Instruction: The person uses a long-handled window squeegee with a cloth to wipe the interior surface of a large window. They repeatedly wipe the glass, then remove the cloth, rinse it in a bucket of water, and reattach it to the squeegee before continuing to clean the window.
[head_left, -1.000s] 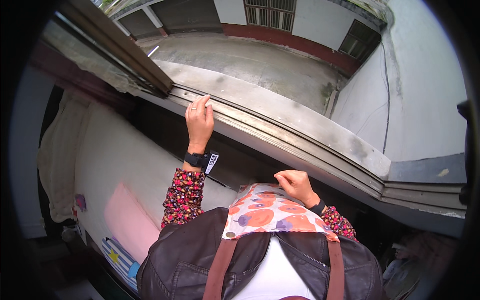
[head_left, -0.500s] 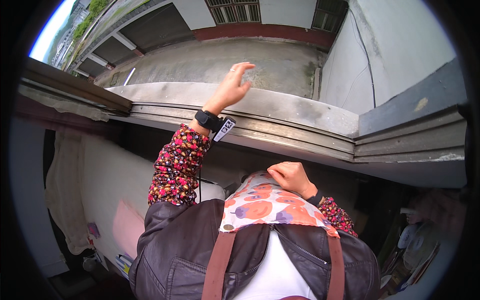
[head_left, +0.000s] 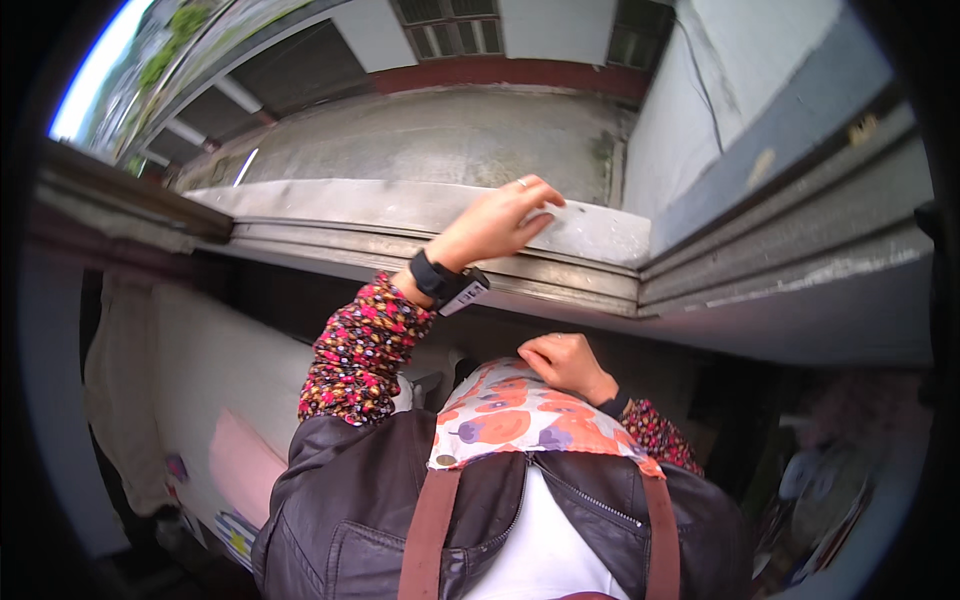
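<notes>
My left hand (head_left: 500,222) reaches out over the window track (head_left: 400,245) and the pale outer ledge (head_left: 340,197). Its fingers are loosely bent and apart, and nothing shows between them; whether the fingertips touch the ledge I cannot tell. On that wrist is a black band with a white printed tag (head_left: 466,297). My right hand (head_left: 570,364) is closed in front of my body, just above the flower-patterned apron (head_left: 505,415). Its fingers curl out of sight, so anything inside them is hidden.
Metal window frame (head_left: 790,220) runs up the right side, beside a white outer wall (head_left: 700,110). Beyond the ledge lies a concrete yard (head_left: 420,130). Indoors at left is a pale covered surface with a pink cloth (head_left: 240,465); cluttered items (head_left: 825,500) stand at lower right.
My left hand has come right and lower, from above the yard to over the ledge. The window edge has shifted as my view turned rightward. My right hand stays closed near the apron.
</notes>
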